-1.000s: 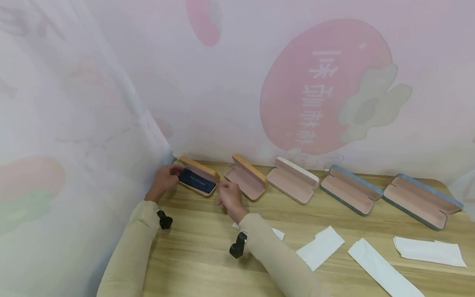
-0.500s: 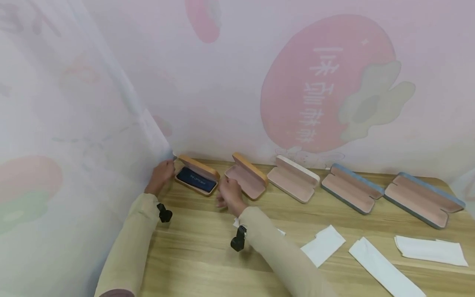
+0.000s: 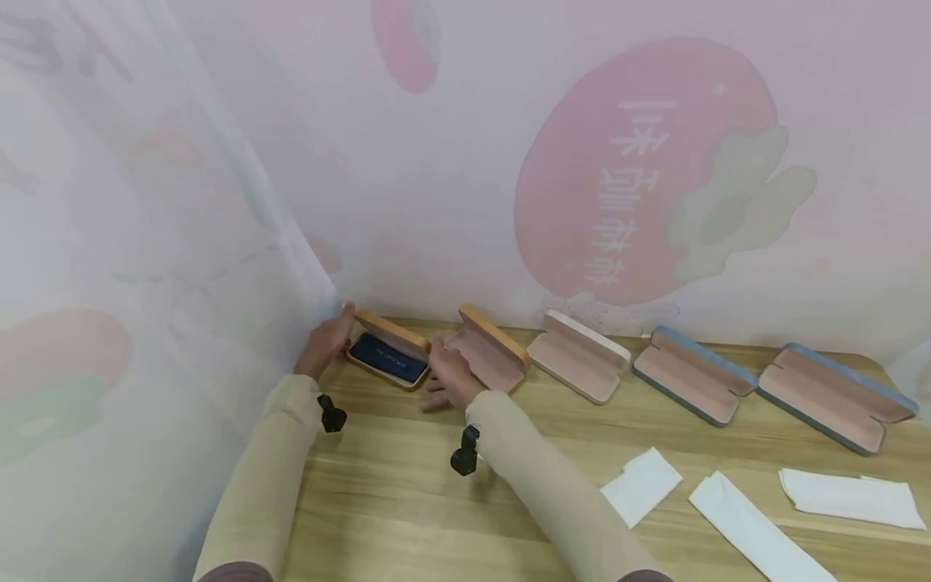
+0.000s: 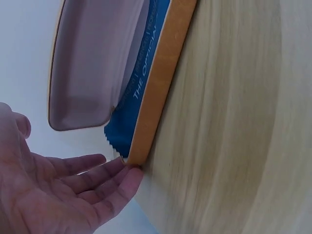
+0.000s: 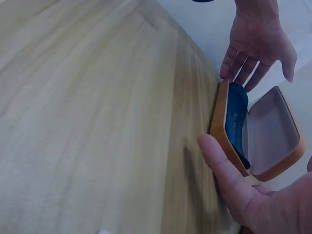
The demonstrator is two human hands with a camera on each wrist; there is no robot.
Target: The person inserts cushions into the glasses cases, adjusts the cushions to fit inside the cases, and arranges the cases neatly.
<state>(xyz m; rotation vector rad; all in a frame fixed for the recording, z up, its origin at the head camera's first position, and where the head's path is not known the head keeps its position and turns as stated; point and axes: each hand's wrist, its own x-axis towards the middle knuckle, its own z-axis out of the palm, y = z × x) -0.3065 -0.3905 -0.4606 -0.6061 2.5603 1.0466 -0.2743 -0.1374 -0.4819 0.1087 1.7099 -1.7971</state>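
"THE OPTICIA…" on blue cloth (image 4: 124, 124), smaller line blurred; white characters on pink strawberry print (image 3: 643, 174), illegible.

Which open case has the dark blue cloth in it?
The leftmost orange case, between the left hand and right hand. The other orange case, the white case, left blue case and right blue case show only pinkish lining.

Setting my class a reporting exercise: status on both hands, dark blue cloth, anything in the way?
Left hand touching open orange oblong case. Right hand at opposite end, contact unclear. Dark blue printed cloth inside. Nothing seen covering it.
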